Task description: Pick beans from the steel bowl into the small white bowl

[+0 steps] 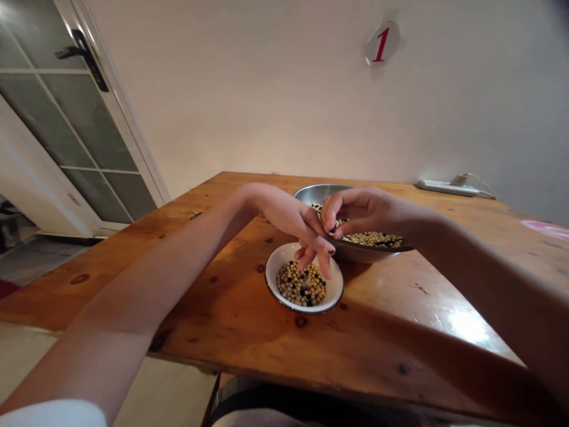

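Left hand point(291, 213) drooped, fingers spread over white bowl point(272, 274); right hand point(371, 209) curled over metal bowl point(362, 254); grip cannot be told; beans point(293, 290) could be spilled if bowls are knocked.

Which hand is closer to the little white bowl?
The left. The left hand dangles its fingers over the white bowl; the right hand is farther off, over the metal bowl.
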`<state>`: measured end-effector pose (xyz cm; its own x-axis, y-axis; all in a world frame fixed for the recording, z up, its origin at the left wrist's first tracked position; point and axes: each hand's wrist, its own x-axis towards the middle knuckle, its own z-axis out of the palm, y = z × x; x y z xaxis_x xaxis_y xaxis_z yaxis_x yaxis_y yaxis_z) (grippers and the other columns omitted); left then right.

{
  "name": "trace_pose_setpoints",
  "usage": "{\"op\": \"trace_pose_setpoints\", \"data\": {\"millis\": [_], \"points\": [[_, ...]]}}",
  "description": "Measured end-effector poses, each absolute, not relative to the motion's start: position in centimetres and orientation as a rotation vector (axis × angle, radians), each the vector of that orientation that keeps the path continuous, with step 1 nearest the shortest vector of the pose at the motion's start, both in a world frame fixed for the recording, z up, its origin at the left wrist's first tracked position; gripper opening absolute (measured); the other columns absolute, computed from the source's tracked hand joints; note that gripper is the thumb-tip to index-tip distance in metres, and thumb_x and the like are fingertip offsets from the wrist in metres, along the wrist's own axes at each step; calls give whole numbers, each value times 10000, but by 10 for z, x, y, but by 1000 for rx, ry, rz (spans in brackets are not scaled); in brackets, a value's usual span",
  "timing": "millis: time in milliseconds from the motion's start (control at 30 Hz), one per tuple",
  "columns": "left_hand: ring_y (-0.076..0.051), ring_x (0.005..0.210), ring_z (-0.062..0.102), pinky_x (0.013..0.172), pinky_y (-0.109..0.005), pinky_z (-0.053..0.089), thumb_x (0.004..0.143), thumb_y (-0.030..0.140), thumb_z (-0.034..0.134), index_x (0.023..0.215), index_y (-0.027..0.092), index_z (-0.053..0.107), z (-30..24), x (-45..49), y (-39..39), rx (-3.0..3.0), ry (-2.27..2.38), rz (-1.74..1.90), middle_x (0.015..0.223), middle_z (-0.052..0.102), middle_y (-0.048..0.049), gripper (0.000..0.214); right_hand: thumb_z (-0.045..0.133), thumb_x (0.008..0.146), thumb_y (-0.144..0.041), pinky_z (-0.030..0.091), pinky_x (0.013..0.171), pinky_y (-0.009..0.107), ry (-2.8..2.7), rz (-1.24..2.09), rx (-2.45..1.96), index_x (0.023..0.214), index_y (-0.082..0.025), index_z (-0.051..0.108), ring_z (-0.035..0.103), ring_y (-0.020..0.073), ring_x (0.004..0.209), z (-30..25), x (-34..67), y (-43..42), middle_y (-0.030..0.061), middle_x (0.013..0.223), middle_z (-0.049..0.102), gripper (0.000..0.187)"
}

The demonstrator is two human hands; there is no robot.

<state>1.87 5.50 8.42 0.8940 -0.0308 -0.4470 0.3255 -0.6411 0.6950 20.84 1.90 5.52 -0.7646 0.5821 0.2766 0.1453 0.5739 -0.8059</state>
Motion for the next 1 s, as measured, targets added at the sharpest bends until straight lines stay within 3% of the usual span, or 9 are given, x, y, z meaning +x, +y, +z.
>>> {"op": "trace_pose_setpoints", "data": {"millis": [1000], "points": [[-104,778,588,824,-188,437,963,328,373,1161,164,653,83,16,60,2182,95,-550,809,705,-24,380,722,746,-176,522,721,228,-2165,1240,-609,870,-162,653,632,96,790,53,213,26,4,852,670,143]]}}
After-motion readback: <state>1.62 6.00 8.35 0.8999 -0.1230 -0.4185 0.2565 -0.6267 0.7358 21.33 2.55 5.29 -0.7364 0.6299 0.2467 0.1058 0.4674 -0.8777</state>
